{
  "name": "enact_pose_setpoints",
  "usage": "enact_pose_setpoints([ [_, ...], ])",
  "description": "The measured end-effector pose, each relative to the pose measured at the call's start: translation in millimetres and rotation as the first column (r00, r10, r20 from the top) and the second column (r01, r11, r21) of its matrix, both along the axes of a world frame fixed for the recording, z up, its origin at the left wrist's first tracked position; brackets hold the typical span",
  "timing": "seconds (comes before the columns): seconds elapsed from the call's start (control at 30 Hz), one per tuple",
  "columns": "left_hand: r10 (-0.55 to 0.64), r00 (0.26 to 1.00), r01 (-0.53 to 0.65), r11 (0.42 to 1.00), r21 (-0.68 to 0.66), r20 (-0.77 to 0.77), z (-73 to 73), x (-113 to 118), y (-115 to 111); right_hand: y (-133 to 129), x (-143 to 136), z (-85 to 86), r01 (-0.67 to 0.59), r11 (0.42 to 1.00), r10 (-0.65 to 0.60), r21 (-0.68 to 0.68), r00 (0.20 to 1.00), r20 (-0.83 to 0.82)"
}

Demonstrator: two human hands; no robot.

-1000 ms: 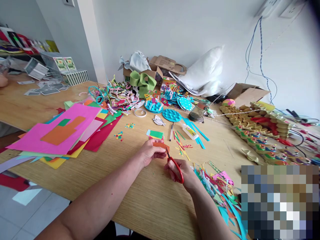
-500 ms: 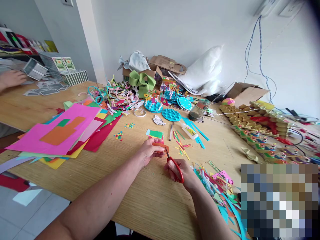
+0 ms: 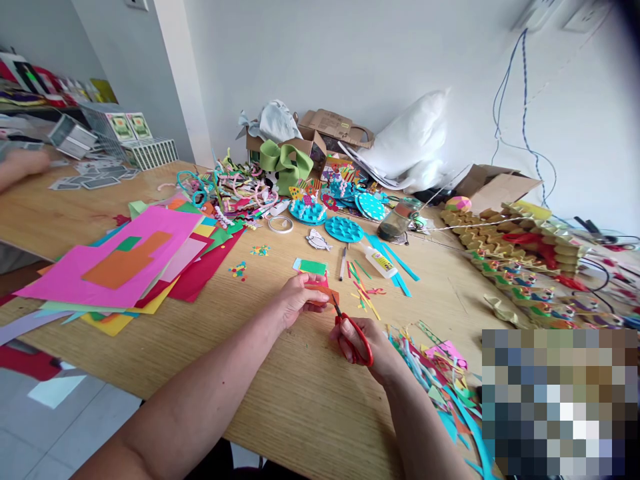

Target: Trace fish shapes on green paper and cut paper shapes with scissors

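Between the thumb and fingers of my left hand (image 3: 299, 298) is a small piece of orange paper (image 3: 327, 292). My right hand (image 3: 367, 343) grips red-handled scissors (image 3: 361, 333), whose dark blades meet the paper's right edge. Just beyond my left hand lie a green paper rectangle (image 3: 312, 266) on a pale piece and a bit of red paper. A white fish cutout (image 3: 319, 240), a pen (image 3: 343, 262) and a white glue bottle (image 3: 381, 262) rest farther back. Thin coloured paper strips (image 3: 365, 293) are scattered beyond the scissors.
Coloured paper sheets (image 3: 115, 253) are stacked on the left, and paper scraps (image 3: 450, 380) are heaped at right. Blue discs (image 3: 344, 229), pipe cleaners (image 3: 235, 190) and a glass jar (image 3: 397, 221) stand at the back. Egg cartons (image 3: 520, 267) line the right. Another person's hand (image 3: 25, 163) is at far left.
The scissor handles have shifted slightly to the right and spread apart, with the blades still at the orange paper. The other person's hand at far left has moved a little.
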State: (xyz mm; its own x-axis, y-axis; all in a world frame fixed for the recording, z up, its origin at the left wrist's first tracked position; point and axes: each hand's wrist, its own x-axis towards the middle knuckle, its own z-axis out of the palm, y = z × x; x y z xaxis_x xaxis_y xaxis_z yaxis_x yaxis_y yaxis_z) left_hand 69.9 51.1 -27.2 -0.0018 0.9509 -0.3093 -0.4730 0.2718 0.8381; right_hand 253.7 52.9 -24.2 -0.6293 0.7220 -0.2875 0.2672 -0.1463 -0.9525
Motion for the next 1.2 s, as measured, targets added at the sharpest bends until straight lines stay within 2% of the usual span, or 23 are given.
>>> enact_pose_setpoints([
  [0.17,-0.019,0.999,0.019,1.000,0.020,-0.039,-1.6,-5,2,-2,0,1.0,-0.018,1.000,0.017,0.008,1.000,0.017],
  [0.53,-0.137,0.983,0.143,0.989,0.041,-0.122,1.6,-14,1,-3,-1,5.6,-0.078,0.997,0.078,0.016,0.997,0.030],
  [0.87,-0.137,0.976,0.152,0.985,0.076,-0.171,-0.5,-13,-1,-2,0,6.3,-0.101,0.995,0.100,0.011,0.995,0.024],
  [1.2,-0.179,0.970,0.185,0.982,0.021,-0.164,0.1,-14,0,-1,2,4.8,-0.163,0.986,0.163,0.018,0.987,-0.002],
])
